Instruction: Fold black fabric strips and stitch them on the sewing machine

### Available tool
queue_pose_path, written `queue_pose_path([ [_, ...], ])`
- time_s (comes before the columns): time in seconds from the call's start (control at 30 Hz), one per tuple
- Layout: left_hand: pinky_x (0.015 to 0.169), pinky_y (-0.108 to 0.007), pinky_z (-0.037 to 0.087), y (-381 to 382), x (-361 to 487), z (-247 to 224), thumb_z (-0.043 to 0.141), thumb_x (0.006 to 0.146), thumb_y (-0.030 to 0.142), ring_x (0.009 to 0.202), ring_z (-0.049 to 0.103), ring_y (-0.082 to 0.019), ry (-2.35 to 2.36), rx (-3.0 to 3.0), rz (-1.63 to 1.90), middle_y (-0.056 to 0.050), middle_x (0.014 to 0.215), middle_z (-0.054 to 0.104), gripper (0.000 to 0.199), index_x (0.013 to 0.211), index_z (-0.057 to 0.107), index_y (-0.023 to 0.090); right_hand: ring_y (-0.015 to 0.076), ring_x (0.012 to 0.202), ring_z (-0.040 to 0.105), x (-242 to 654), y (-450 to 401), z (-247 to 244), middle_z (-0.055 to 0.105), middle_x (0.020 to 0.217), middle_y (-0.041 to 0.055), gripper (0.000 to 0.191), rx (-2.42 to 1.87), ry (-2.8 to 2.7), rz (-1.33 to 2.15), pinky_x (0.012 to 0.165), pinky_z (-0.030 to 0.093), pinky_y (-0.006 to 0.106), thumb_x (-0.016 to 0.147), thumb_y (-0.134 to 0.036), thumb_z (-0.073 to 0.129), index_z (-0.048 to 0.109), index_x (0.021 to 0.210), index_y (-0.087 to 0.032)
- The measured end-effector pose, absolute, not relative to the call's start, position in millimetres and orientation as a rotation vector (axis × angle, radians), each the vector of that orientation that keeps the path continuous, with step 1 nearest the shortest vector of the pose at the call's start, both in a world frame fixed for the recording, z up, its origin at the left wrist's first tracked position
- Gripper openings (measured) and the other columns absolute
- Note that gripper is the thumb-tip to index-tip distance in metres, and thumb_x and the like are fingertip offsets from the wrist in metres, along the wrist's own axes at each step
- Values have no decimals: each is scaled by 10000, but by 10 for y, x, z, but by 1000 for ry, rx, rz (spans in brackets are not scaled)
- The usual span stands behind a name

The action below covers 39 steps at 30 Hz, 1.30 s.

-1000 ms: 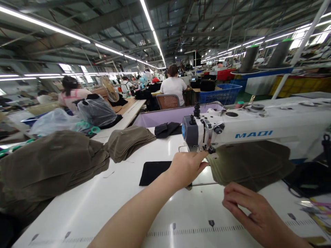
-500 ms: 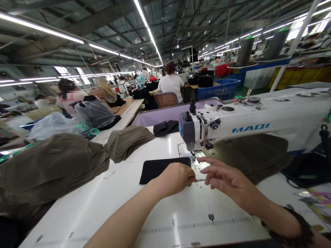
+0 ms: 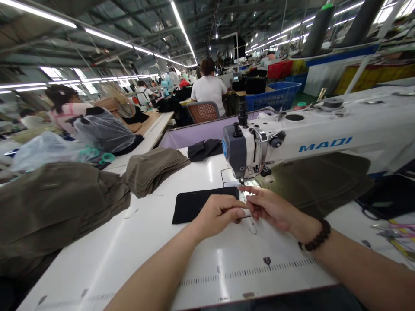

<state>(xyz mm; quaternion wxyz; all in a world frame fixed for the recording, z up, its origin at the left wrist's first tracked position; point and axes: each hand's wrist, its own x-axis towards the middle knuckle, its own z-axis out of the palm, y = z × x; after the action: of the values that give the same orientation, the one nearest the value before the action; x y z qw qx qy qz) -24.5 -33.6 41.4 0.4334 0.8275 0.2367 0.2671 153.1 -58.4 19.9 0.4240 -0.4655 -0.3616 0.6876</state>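
Observation:
A folded black fabric piece (image 3: 189,206) lies flat on the white sewing table, its right end close to the needle area of the sewing machine (image 3: 244,147). My left hand (image 3: 218,216) rests over the fabric's lower right corner, thumb and forefinger pressed together; what they pinch is too small to make out. Almost touching it, my right hand (image 3: 274,209) has its forefinger stretched toward the lit needle plate (image 3: 252,185), while the thumb and other fingers close together around something hidden. A thin loop of thread (image 3: 253,229) shows on the table just below these fingertips.
Stacked olive-brown fabric pieces (image 3: 152,168) lie left, beside a larger heap (image 3: 58,203). Dark folded cloth (image 3: 205,149) sits behind. More olive fabric (image 3: 320,181) is under the machine arm. Scissors (image 3: 385,231) lie at right. A co-worker (image 3: 209,88) sits ahead.
My right hand has moved in beside my left fingertips, and its spread fingers have drawn together. The thread loop now shows below them. The camera view has shifted slightly.

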Motion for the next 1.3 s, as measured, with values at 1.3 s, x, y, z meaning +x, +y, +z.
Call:
queue_pose_path([
  [1.3, 685, -304, 414, -347, 63, 207, 484, 868, 194, 797, 529, -175, 373, 2978, 842, -53, 884, 649, 148, 880, 624, 149, 128, 562, 544, 2666, -1535, 273, 660, 857, 39, 272, -1861, -1583, 1027, 515, 412, 270, 807, -325, 459, 474, 1053, -210],
])
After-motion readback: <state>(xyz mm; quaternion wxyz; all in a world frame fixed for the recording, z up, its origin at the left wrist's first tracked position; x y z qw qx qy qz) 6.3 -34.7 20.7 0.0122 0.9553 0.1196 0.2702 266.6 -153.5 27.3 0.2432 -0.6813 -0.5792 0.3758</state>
